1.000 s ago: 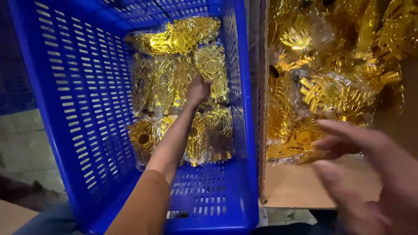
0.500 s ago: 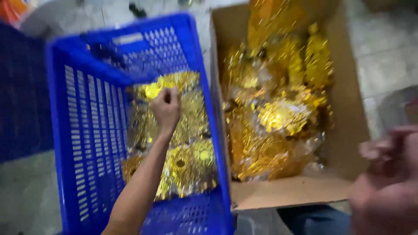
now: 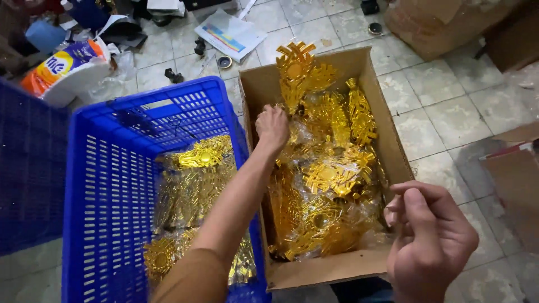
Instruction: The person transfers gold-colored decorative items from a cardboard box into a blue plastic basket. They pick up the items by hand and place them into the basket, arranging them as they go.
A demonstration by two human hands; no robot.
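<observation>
My left hand [image 3: 272,126] reaches across into the cardboard box [image 3: 331,269] and rests knuckles-up on the heap of gold ornaments in clear wrap [image 3: 331,174]. Its fingers curl down into the pile, and I cannot tell if they grip one. One gold ornament [image 3: 296,70] stands upright just beyond that hand, against the box's far wall. My right hand [image 3: 429,241] hovers at the box's near right corner, fingers curled in with the thumb against them, holding nothing. The blue slatted crate [image 3: 106,185] to the left holds more wrapped gold ornaments [image 3: 193,179].
A second blue crate [image 3: 25,168] stands at the far left. The tiled floor [image 3: 438,112] beyond carries a white and orange bag [image 3: 64,67], papers [image 3: 230,33] and small dark bits. More cardboard [image 3: 514,179] lies at the right.
My left hand left the blue crate and moved right into the cardboard box. The view pulled back and up. My right hand went from spread fingers to curled.
</observation>
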